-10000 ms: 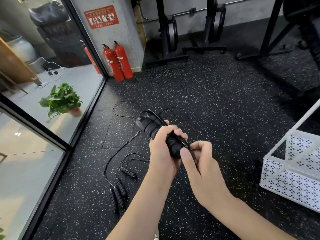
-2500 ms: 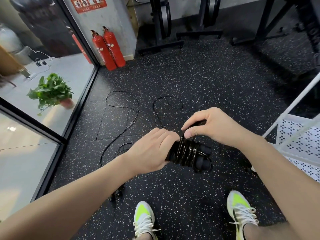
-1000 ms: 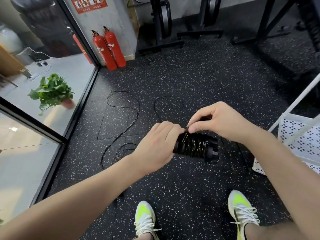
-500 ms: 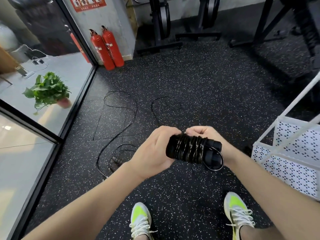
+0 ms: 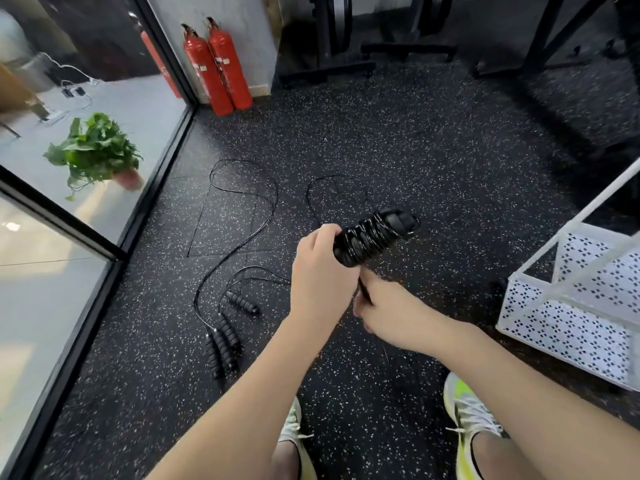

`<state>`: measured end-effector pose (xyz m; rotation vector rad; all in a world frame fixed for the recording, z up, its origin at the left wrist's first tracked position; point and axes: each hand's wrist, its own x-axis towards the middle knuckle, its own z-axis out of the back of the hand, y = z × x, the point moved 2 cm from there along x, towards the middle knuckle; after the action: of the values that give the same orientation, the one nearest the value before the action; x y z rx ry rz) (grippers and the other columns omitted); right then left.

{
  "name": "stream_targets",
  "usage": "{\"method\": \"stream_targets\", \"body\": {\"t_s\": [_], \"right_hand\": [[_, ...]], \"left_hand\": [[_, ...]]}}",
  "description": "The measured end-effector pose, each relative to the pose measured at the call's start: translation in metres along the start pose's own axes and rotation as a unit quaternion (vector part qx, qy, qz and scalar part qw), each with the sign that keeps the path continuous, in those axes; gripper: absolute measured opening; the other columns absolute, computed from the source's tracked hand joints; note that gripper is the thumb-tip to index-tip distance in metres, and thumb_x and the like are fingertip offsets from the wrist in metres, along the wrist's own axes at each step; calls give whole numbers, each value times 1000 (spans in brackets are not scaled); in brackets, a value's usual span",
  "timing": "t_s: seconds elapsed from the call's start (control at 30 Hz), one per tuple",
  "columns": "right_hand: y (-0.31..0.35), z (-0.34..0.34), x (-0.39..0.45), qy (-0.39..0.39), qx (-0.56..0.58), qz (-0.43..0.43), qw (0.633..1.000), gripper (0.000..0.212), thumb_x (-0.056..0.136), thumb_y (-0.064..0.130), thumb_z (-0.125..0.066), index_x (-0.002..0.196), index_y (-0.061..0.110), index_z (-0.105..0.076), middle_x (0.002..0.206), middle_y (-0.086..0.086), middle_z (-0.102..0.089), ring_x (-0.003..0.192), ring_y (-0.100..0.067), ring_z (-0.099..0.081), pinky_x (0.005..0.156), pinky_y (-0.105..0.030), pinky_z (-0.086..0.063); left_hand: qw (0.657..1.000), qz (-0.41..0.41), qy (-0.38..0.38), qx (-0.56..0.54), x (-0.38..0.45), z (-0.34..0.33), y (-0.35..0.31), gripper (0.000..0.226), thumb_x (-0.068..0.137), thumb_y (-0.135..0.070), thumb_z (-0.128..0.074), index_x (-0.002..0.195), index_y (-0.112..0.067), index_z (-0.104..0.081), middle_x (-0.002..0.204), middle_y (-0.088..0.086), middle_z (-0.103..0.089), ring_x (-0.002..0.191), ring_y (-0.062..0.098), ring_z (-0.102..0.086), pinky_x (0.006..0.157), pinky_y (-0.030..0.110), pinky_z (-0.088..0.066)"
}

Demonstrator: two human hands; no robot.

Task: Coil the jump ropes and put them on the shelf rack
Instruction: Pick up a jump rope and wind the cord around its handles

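Note:
My left hand (image 5: 320, 271) grips the near end of a coiled jump rope (image 5: 374, 235), black cord wound tightly round its two black handles, tilted up to the right. Just below it my right hand (image 5: 391, 313) pinches the short loose cord end that sticks down from the bundle. More jump ropes lie uncoiled on the floor: several black ribbed handles (image 5: 223, 337) lie at the left, and their cords (image 5: 242, 209) loop away toward the glass wall. The white perforated shelf rack (image 5: 568, 306) stands at the right.
A glass wall with a black frame (image 5: 114, 254) runs along the left, a potted plant (image 5: 93, 154) behind it. Two red fire extinguishers (image 5: 218, 67) stand in the far corner. Black gym equipment bases (image 5: 408, 50) line the back. My shoes (image 5: 467, 417) are on the speckled rubber floor.
The bundle has tipped from lying level to pointing up and right. My right hand has dropped from the top of the bundle to beneath it, where it pinches the cord end.

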<state>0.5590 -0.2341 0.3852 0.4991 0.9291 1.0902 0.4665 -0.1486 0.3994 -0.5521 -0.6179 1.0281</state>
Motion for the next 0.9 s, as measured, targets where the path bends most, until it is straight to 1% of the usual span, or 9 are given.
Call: {"method": "stream_targets", "body": {"t_s": [0.1, 0.2, 0.3, 0.43, 0.53, 0.67, 0.77, 0.83, 0.9], "right_hand": [[3, 1, -3, -20, -34, 7, 999, 16, 101, 16, -42, 115, 20, -47, 84, -4, -64, 62, -18, -60, 52, -30, -45], [1, 10, -6, -56, -39, 11, 998, 14, 101, 19, -41, 102, 19, -55, 80, -4, -64, 58, -18, -57, 51, -33, -45], [-4, 14, 1, -51, -85, 16, 995, 20, 101, 19, -41, 84, 18, -52, 74, -2, -61, 56, -17, -55, 52, -31, -40], [-6, 31, 13, -99, -229, 25, 968, 23, 103, 34, -42, 88, 22, -55, 86, 4, -62, 76, -21, -61, 67, -35, -46], [-2, 45, 7, -130, -287, 29, 949, 25, 100, 54, -46, 95, 33, -60, 88, 10, -66, 82, -13, -62, 68, -31, -41], [-12, 44, -21, -86, -221, 47, 970, 11, 91, 42, -57, 100, 37, -61, 85, 18, -63, 84, -4, -58, 74, -24, -45], [-15, 46, -47, -85, -233, 106, 963, 17, 95, 40, -60, 110, 39, -67, 95, 22, -60, 88, 1, -57, 79, -21, -46], [-9, 47, -68, -123, -272, 165, 940, 19, 95, 43, -62, 112, 39, -71, 98, 20, -63, 90, -3, -59, 85, -27, -48], [-5, 53, -86, -182, -269, 224, 919, 17, 91, 44, -69, 105, 36, -76, 95, 14, -69, 89, -12, -62, 83, -39, -48]], "left_hand": [[999, -33, 14, 31, 1, -4, 6, 38, 86, -14, -68, 121, -27, -62, 112, -7, -61, 106, 20, -53, 82, 30, -39], [996, -49, 65, 29, -3, -14, 14, 54, 90, 2, -63, 138, -19, -53, 131, 5, -48, 118, 26, -47, 96, 27, -34], [991, -59, 87, 77, -3, -29, 18, 63, 87, 13, -57, 145, -8, -43, 140, 11, -40, 123, 27, -38, 102, 29, -32], [985, -102, 86, 113, 8, -49, 25, 69, 67, 20, -66, 132, 1, -53, 126, 17, -52, 111, 26, -38, 96, 45, -48], [980, -93, 124, 128, 3, -58, 31, 72, 65, 14, -71, 133, -5, -55, 130, 13, -51, 114, 30, -44, 97, 46, -48], [979, -116, 127, 106, -27, -51, 28, 70, 64, 15, -70, 129, -9, -59, 128, 9, -55, 114, 25, -42, 94, 40, -47], [980, -126, 118, 100, -42, -41, 19, 64, 70, 15, -69, 128, -10, -62, 134, 10, -54, 122, 29, -41, 96, 44, -47], [980, -136, 107, 102, -61, -28, 8, 61, 73, 14, -70, 128, -11, -62, 139, 11, -52, 123, 33, -42, 99, 48, -47], [983, -140, 83, 89, -80, -15, -4, 64, 72, 19, -66, 128, -11, -61, 140, 13, -50, 122, 34, -43, 99, 45, -44]]}}
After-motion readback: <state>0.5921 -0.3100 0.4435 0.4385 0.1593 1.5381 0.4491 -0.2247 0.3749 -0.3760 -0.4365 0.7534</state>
